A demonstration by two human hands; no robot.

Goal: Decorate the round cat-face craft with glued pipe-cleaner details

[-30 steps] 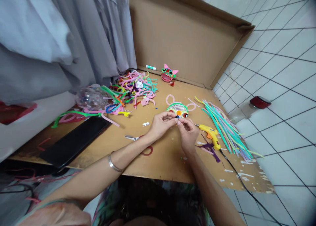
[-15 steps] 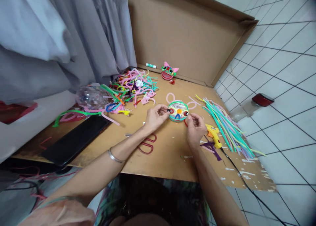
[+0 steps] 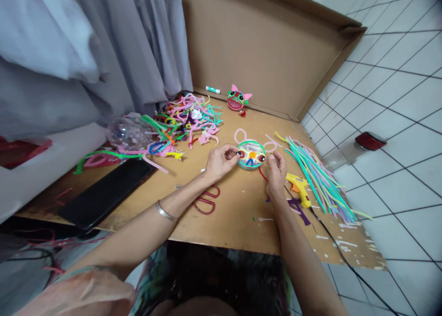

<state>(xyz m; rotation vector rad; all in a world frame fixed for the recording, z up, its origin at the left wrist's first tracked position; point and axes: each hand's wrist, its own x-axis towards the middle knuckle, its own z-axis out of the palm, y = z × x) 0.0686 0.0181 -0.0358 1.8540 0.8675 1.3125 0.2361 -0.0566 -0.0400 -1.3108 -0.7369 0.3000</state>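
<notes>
A round pipe-cleaner animal face [image 3: 251, 162] lies on the table, with a green rim, an orange nose, a blue mouth piece and two red-and-black eyes. Pink pipe-cleaner loops [image 3: 241, 135] stick out from its top. My left hand [image 3: 221, 162] pinches at the left eye, at the face's left edge. Just off the right edge is my right hand [image 3: 276, 173], its fingers loosely bent and apart, with nothing visible in them. A red strand [image 3: 263, 173] runs between the face and that hand.
Red-handled scissors [image 3: 207, 201] lie near my left forearm. A yellow glue gun [image 3: 299, 189] with a black cord and a bundle of pipe cleaners [image 3: 321, 182] are at right. Tangled pipe cleaners [image 3: 193, 118], a black phone-like slab [image 3: 107, 194] and a finished cat face [image 3: 236, 100] also lie there.
My right hand has drawn back slightly from the face's right eye, leaving a gap. My left hand stays at the left eye. The view has shifted a little.
</notes>
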